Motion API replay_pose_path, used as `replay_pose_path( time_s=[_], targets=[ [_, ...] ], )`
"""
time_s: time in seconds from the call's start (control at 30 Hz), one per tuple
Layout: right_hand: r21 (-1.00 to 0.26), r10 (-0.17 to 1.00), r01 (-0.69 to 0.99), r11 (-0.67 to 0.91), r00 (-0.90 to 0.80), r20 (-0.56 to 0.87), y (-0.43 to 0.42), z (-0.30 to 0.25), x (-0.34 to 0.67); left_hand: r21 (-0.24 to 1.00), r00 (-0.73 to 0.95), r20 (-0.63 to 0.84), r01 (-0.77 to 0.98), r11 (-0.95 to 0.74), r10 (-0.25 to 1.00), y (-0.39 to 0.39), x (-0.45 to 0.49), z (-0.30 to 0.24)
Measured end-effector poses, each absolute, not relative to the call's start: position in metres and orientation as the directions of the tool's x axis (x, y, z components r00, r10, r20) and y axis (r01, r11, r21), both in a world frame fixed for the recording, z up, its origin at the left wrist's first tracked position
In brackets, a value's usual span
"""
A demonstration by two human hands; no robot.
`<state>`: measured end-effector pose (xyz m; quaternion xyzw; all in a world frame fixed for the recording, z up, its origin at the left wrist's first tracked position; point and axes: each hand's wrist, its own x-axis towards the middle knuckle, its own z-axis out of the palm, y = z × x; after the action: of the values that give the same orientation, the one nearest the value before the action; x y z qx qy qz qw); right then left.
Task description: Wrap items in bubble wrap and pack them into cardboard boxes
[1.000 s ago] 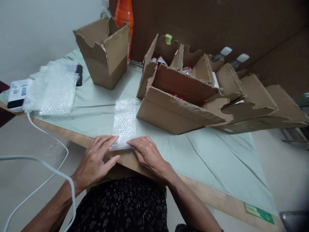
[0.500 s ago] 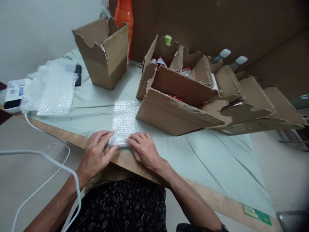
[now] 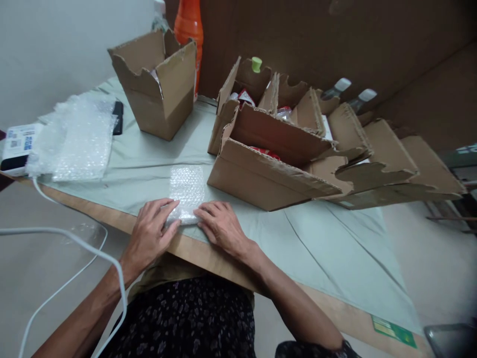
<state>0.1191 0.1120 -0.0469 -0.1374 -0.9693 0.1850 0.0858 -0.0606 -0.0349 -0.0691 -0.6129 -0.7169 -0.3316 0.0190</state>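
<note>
A small sheet of bubble wrap (image 3: 187, 186) lies on the green cloth near the table's front edge. Its near end is a thicker fold or roll; whether anything is inside I cannot make out. My left hand (image 3: 152, 226) pinches the left end of that fold, thumb nearest me and fingers on top. At the right end, my right hand (image 3: 219, 221) presses with bent fingers, its thumb tucked low at the edge. Both hands are closed on the wrap, and its far part lies flat between and beyond them.
More bubble wrap sheets (image 3: 80, 141) are heaped at left, beside a dark phone-like object (image 3: 118, 118) and a white printed box (image 3: 18, 144). One cardboard box (image 3: 160, 107) stands behind; several open cardboard bins (image 3: 268, 174) fill the right. A white cable (image 3: 74, 239) crosses at left.
The bubble wrap's flat part has become shorter, its far edge drawn toward me as the near end is folded over. My hands stay at its two sides, barely shifted.
</note>
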Motion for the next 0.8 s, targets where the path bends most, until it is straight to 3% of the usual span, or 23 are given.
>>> replay_pose_path(
  time_s=[0.17,0.3,0.4,0.5,0.57,0.67,0.73,0.8],
  targets=[
    [-0.552,0.319,0.214,0.806,-0.942,0.101,0.119,-0.044,0.121,0.489,-0.192,0.415,0.871,-0.040,0.889,-0.048,-0.058,-0.068],
    [-0.431,0.381,0.262,0.863,-0.899,0.217,0.117,-0.044,0.123,0.519,-0.264,0.379,0.854,0.032,0.887,-0.034,-0.066,-0.072],
    [-0.348,0.272,0.191,0.918,-0.941,0.203,0.119,-0.049,0.114,0.526,-0.344,0.368,0.843,0.112,0.864,-0.022,-0.073,-0.076],
    [-0.375,0.251,0.180,0.910,-0.956,0.152,0.128,-0.054,0.102,0.632,-0.496,0.347,0.751,0.192,0.796,-0.025,-0.073,-0.076],
    [-0.475,0.338,0.237,0.847,-0.931,0.138,0.133,-0.054,0.098,0.778,-0.642,0.224,0.571,0.262,0.733,-0.036,-0.066,-0.072],
    [-0.637,0.471,0.309,0.706,-0.877,0.096,0.127,-0.044,0.101,0.967,-0.740,-0.123,0.060,0.248,0.661,-0.051,-0.048,-0.062],
    [-0.704,0.486,0.306,0.641,-0.871,0.065,0.116,-0.033,0.108,0.945,-0.631,-0.309,-0.290,0.153,0.712,-0.052,-0.034,-0.055],
    [-0.730,0.465,0.281,0.623,-0.883,0.057,0.104,-0.023,0.115,0.857,-0.482,-0.374,-0.507,0.096,0.792,-0.045,-0.020,-0.048]
  ],
)
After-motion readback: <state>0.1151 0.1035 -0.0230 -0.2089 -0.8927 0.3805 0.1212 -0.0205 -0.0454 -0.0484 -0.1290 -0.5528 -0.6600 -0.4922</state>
